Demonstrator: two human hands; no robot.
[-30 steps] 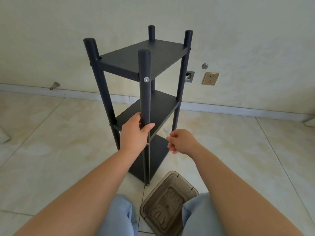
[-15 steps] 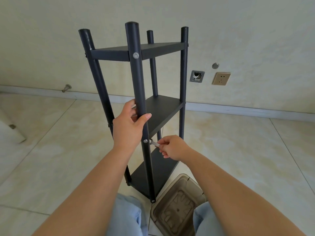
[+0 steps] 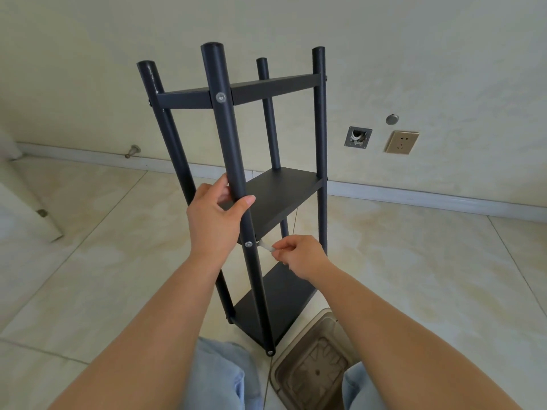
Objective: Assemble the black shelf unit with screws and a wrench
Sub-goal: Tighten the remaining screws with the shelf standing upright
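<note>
The black shelf unit [image 3: 284,193] stands upright on the tiled floor, with three boards between four round posts. My left hand [image 3: 217,216] grips the nearest post just above the middle board. A silver screw head [image 3: 248,244] shows on that post at the middle board's corner, and another screw [image 3: 220,97] sits at the top board. My right hand [image 3: 299,255] pinches a small silver wrench [image 3: 265,247] whose tip reaches the right side of the post, beside the lower screw.
A brown translucent plastic tray [image 3: 313,368] lies on the floor between my knees, right of the shelf's near foot. A wall with a socket [image 3: 401,142] and an open wall box [image 3: 357,137] runs behind. A white panel [image 3: 26,208] leans at the left.
The shelf unit has been turned and tilted closer to me. My right hand brought the wrench up to the screw at the middle board and holds it there. My left hand keeps gripping the post.
</note>
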